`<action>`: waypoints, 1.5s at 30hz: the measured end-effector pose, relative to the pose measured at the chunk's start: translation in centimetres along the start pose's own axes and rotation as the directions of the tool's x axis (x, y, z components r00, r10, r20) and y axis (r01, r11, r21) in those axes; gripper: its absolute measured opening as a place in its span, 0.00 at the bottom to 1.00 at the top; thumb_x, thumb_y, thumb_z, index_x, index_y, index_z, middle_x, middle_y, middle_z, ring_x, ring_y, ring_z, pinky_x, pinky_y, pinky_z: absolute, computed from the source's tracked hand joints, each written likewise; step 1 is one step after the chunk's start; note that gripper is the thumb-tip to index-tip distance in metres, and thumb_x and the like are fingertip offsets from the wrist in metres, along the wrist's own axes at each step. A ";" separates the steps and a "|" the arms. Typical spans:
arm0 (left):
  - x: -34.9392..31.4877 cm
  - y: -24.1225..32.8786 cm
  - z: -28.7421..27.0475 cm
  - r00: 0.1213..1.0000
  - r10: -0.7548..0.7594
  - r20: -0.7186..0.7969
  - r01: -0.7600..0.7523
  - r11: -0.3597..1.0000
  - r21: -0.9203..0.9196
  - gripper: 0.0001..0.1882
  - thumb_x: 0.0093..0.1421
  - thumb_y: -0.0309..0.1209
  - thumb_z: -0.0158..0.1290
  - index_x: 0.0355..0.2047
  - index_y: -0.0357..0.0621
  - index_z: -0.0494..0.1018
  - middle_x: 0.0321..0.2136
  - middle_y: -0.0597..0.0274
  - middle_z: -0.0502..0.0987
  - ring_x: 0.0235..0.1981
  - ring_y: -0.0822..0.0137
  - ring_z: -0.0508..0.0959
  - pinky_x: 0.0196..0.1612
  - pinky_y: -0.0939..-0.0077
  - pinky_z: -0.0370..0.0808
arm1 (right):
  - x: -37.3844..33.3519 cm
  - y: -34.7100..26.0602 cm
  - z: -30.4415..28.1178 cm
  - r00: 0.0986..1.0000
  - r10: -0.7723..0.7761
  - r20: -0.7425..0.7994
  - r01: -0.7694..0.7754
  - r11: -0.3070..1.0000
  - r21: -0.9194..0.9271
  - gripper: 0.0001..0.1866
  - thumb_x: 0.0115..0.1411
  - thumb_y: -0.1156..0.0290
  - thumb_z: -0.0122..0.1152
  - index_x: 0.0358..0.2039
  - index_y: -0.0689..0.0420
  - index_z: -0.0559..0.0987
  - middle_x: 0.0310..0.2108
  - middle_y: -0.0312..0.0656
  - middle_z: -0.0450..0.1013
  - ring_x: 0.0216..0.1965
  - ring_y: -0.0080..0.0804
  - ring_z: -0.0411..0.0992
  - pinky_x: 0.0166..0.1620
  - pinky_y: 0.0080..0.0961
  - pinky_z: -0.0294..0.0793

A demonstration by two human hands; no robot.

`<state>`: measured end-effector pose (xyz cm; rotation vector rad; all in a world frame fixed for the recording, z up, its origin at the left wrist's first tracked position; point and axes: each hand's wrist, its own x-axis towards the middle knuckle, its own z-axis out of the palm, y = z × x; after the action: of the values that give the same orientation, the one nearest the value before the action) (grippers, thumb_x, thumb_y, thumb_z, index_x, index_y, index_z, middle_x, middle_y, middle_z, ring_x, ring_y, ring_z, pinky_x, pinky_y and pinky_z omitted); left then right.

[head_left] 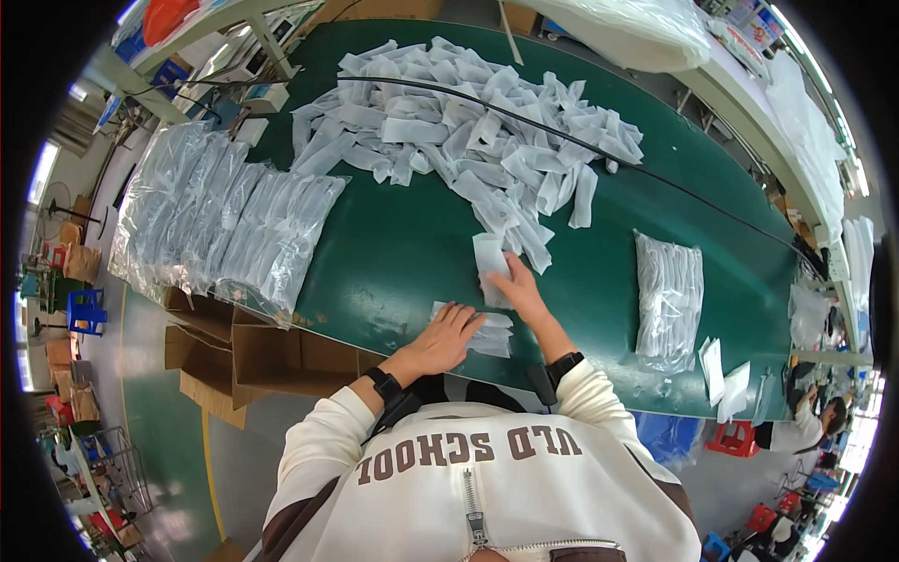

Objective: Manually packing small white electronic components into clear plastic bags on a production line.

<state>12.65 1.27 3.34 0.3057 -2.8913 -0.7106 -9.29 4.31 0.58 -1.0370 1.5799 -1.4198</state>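
My left hand (pixel 448 337) lies with its fingers stretched out flat on a small stack of white translucent sleeves (pixel 492 337) near the table's front edge. Just beyond it, my right hand (pixel 521 288) pinches a single white translucent sleeve (pixel 488 255) between thumb and fingers. That sleeve lies at the near tip of a big loose pile of similar sleeves (pixel 449 108), which spreads over the far middle of the green table (pixel 393 244). Whether the sleeves have anything inside, I cannot tell.
Clear bags packed with sleeves (pixel 225 215) crowd the table's left end. Another filled bag (pixel 669 300) lies to the right, near some loose white pieces (pixel 721 375). A black cable (pixel 562 143) crosses above the pile. Open cardboard boxes (pixel 272 361) stand below the left front edge.
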 end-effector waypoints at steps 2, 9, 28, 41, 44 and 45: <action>0.2 0.1 -0.3 1.000 0.012 0.013 -0.013 0.999 0.046 0.38 0.51 0.31 0.61 0.61 0.36 0.60 0.53 0.47 0.65 0.57 0.47 0.64 0.65 0.49 0.58 | -0.2 -1.8 0.4 0.997 0.062 0.051 -0.063 0.998 0.009 0.16 0.57 0.67 0.63 0.44 0.61 0.76 0.36 0.39 0.76 0.31 0.29 0.75 0.34 0.29 0.73; 0.7 -0.1 1.1 0.999 0.039 -0.006 -0.038 0.997 0.062 0.39 0.52 0.40 0.63 0.60 0.38 0.62 0.53 0.47 0.65 0.57 0.49 0.64 0.65 0.48 0.57 | 0.8 -3.8 -0.1 0.992 -0.031 0.126 0.024 0.998 0.062 0.19 0.56 0.68 0.65 0.48 0.57 0.76 0.34 0.39 0.76 0.29 0.31 0.75 0.34 0.31 0.74; 2.4 1.0 -1.5 0.998 0.027 -0.063 -0.020 0.993 0.116 0.34 0.45 0.41 0.67 0.53 0.46 0.71 0.58 0.47 0.61 0.62 0.46 0.59 0.67 0.41 0.51 | -4.0 -1.8 -2.0 0.945 -0.029 0.326 0.272 0.625 -0.732 0.20 0.48 0.70 0.69 0.43 0.58 0.77 0.39 0.46 0.72 0.43 0.47 0.72 0.46 0.40 0.73; 2.8 -0.2 1.5 0.994 0.100 0.046 -0.098 0.995 -0.032 0.40 0.42 0.42 0.69 0.56 0.47 0.68 0.56 0.50 0.63 0.60 0.47 0.61 0.68 0.42 0.50 | 1.0 0.6 -6.5 0.936 -0.292 -0.195 -0.020 0.511 -0.859 0.22 0.49 0.71 0.68 0.44 0.60 0.73 0.35 0.49 0.74 0.37 0.50 0.74 0.41 0.42 0.76; 3.0 0.0 1.7 0.991 0.119 0.061 -0.114 0.990 -0.083 0.43 0.41 0.42 0.69 0.59 0.46 0.66 0.56 0.51 0.64 0.60 0.48 0.62 0.69 0.43 0.50 | -1.8 1.8 -7.4 0.913 -0.162 -0.375 -0.182 0.661 -0.728 0.20 0.53 0.73 0.65 0.46 0.60 0.73 0.36 0.51 0.75 0.34 0.52 0.75 0.41 0.40 0.77; 3.3 0.0 1.7 0.990 0.126 0.063 -0.118 0.987 -0.110 0.45 0.41 0.42 0.69 0.60 0.45 0.64 0.56 0.52 0.64 0.60 0.48 0.62 0.69 0.44 0.50 | -3.3 2.2 -7.9 0.904 -0.026 -0.426 -0.198 0.858 -0.474 0.19 0.53 0.73 0.64 0.45 0.61 0.73 0.37 0.52 0.75 0.33 0.52 0.75 0.40 0.40 0.77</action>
<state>9.13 1.26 2.19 0.0914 -2.8928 -0.8657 -15.49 10.43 -0.79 -0.9627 2.3853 -1.2390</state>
